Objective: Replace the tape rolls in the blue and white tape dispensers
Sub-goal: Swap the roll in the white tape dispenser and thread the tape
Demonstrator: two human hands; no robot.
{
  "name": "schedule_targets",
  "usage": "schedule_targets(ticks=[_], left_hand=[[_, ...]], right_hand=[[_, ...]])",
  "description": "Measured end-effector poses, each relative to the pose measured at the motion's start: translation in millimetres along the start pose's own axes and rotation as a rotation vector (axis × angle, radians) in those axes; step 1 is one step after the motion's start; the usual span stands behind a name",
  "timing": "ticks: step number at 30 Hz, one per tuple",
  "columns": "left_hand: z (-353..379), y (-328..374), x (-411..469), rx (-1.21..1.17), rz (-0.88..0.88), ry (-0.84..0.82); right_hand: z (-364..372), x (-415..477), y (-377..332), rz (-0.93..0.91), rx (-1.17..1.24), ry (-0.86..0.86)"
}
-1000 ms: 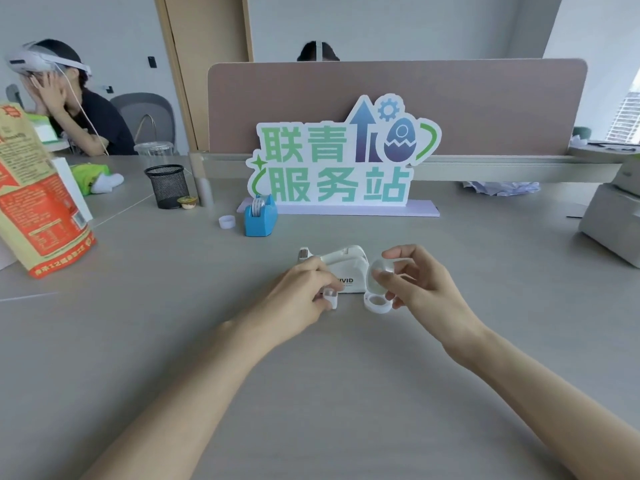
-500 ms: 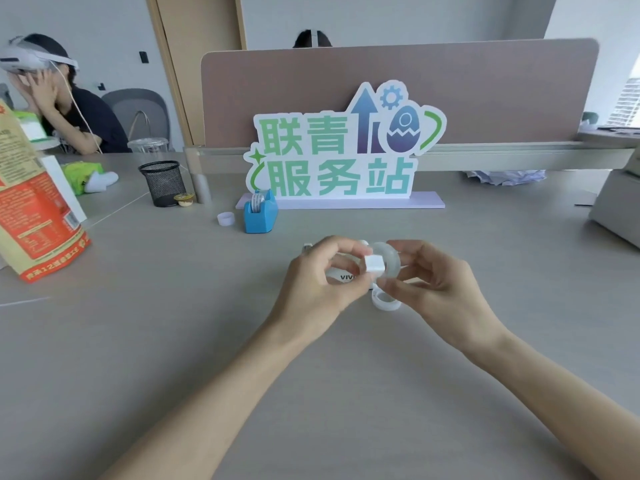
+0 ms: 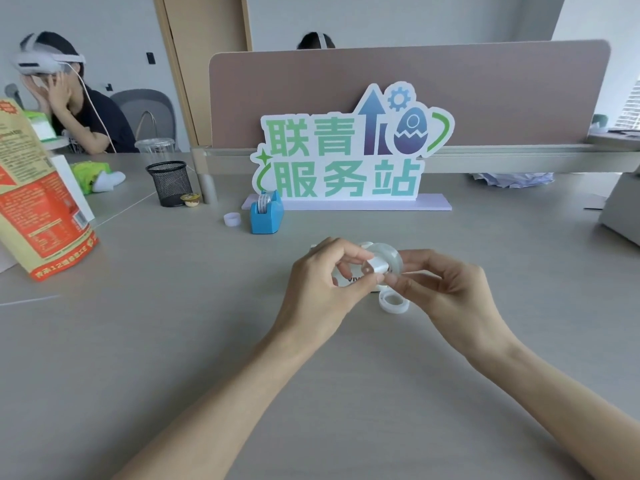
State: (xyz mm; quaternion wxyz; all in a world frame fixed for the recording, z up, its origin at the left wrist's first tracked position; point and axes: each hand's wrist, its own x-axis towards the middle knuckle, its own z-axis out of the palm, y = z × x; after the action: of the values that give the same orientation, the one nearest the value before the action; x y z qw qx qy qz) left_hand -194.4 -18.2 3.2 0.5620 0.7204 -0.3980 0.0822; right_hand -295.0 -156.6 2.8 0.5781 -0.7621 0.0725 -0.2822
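Note:
My left hand (image 3: 323, 278) pinches a small white spindle piece (image 3: 374, 265) and presses it against the hole of a clear tape roll (image 3: 391, 255), which my right hand (image 3: 446, 289) holds up by its edge. Behind both hands stands the white tape dispenser (image 3: 349, 279), mostly hidden. A second clear tape roll (image 3: 394, 302) lies flat on the table just under my right fingers. The blue tape dispenser (image 3: 266, 216) stands further back with a roll in it, and a small white ring (image 3: 232, 219) lies to its left.
A green and blue sign (image 3: 349, 157) on a lilac base stands behind the dispensers. A black mesh pen cup (image 3: 169, 183), an orange snack bag (image 3: 38, 202) and a grey box (image 3: 623, 209) sit around the grey table (image 3: 173, 341). A person in a headset sits far left.
My left hand lifted the white spindle piece off the table and brought it to the roll in my right hand. Both hands rose and closed together in front of the white dispenser.

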Motion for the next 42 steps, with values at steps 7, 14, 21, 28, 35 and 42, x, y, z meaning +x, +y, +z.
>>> schedule_targets(ticks=[7, 14, 21, 28, 35, 42], left_hand=[[4.2, 0.6, -2.8, 0.083, 0.013, 0.059], [5.1, -0.3, -3.3, 0.103, 0.028, 0.095], [3.9, -1.2, -3.0, 0.036, 0.025, 0.076], [-2.0, 2.3, 3.4, -0.162, -0.116, -0.012], [-12.1, 1.0, 10.3, -0.255, -0.172, -0.162], [-12.9, 0.2, 8.9, -0.199, -0.168, -0.168]], right_hand=[[0.5, -0.2, 0.5, 0.010, -0.008, 0.033], [1.1, -4.1, -0.6, -0.017, -0.047, 0.018], [1.1, -4.5, -2.3, -0.020, -0.006, 0.000], [2.2, 0.4, -7.6, 0.029, 0.100, 0.038], [-1.9, 2.0, -8.2, 0.082, 0.180, -0.008], [-2.7, 0.4, -11.5, 0.052, 0.142, -0.041]])
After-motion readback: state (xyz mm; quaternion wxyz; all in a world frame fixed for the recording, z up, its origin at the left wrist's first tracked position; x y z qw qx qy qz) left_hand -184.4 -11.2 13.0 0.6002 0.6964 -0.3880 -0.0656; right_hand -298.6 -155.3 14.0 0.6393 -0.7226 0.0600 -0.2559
